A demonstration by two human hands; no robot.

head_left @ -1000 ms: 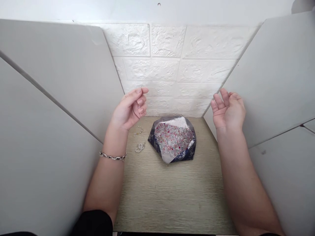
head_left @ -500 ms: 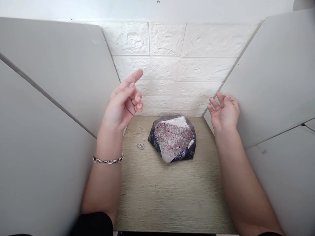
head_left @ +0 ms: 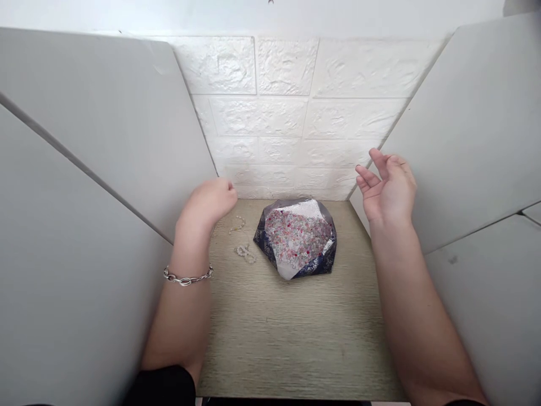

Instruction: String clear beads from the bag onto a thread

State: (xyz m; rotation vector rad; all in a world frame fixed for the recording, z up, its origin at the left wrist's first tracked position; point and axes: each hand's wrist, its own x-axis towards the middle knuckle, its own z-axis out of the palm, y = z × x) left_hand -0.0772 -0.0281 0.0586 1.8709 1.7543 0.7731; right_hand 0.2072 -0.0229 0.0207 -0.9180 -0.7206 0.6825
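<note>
My left hand (head_left: 208,206) hangs low over the left back of the table, its back toward me and its fingers bent down out of sight. It wears a silver chain bracelet (head_left: 188,277). Just right of it lie two short strands of clear beads (head_left: 245,252), the farther strand (head_left: 237,225) close to the hand. A dark blue folded paper tray (head_left: 322,263) heaped with tiny pink, white and red beads (head_left: 296,234) sits at the centre back. My right hand (head_left: 389,192) is raised to the right of the tray, palm turned left, fingers apart, holding nothing.
The pale wood-grain tabletop (head_left: 287,332) is boxed in by grey panels on the left (head_left: 105,141) and on the right (head_left: 473,124). A white brick-pattern wall (head_left: 296,113) closes the back.
My left hand has dropped from a raised, finger-pointing pose and turned over, down to the table near the bead strands. The nearer strand lies slightly shifted. My right hand stays almost where it was.
</note>
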